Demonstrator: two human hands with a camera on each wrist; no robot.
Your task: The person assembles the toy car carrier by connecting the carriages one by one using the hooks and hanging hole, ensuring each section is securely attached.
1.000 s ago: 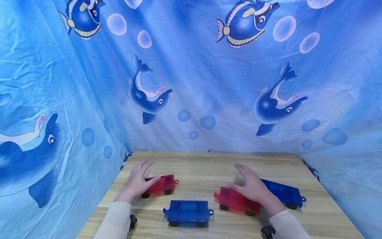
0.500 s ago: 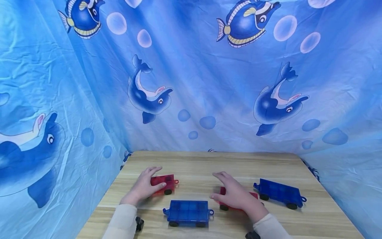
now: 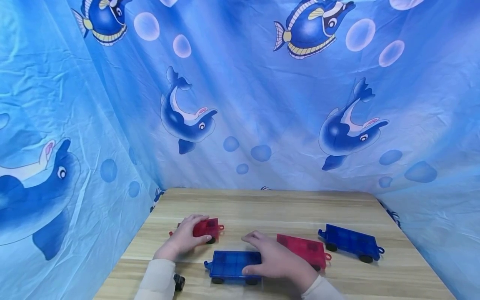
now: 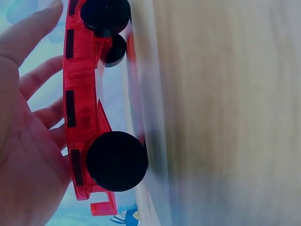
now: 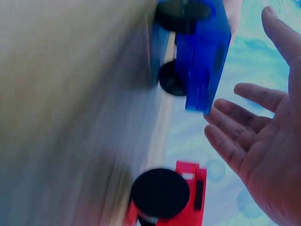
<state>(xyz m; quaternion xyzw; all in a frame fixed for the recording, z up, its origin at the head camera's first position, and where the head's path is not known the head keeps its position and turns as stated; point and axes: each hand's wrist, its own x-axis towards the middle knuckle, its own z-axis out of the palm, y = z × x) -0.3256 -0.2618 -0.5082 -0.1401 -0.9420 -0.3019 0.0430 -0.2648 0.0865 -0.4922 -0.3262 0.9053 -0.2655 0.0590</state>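
My left hand (image 3: 186, 237) spans a see-through red toy train car (image 3: 205, 228) at the left of the table, thumb on its near side and fingers toward its far side. In the left wrist view, thumb and fingers stand spread along the top of this red car (image 4: 84, 80), which rests on black wheels. My right hand (image 3: 275, 258) is over the right end of a blue toy train car (image 3: 230, 263), its rear hook hidden. The right wrist view shows the right fingers (image 5: 230, 127) spread beside the blue car (image 5: 207, 61), apart from the palm.
A second red train car (image 3: 301, 248) stands just right of my right hand, partly covered by it. Farther right is another blue train car (image 3: 352, 242). The wooden table (image 3: 262, 208) is backed by a blue sea-print cloth (image 3: 243, 104).
My right hand has swept left from over the right red car to the middle blue car. My left hand has shifted slightly right over the left red car. The cars have stayed put.
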